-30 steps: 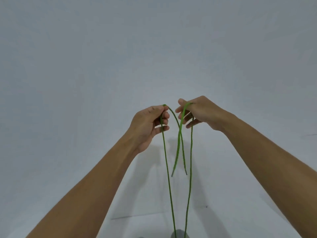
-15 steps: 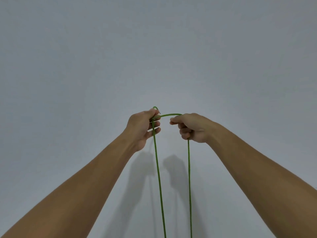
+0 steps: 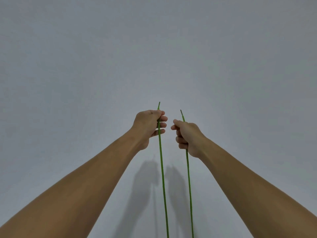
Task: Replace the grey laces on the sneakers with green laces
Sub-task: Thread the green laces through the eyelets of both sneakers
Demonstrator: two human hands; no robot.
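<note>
Two strands of a green lace run taut from the bottom edge of the head view up to my raised hands. My left hand (image 3: 151, 126) grips the left strand (image 3: 163, 177), whose tip sticks out above the fist. My right hand (image 3: 187, 136) grips the right strand (image 3: 189, 182), its tip also poking up above the thumb. The hands are side by side, a short gap apart. The sneakers lie below the frame, out of sight.
A plain pale grey wall (image 3: 154, 48) fills the whole background, with the shadows of my hands and the lace (image 3: 154, 177) cast on it.
The loose loops and the piece of lace bridging the hands are gone. Both hands rose and moved apart, and each strand now hangs straight and tight. The view tilted up, losing the grey object at the bottom.
</note>
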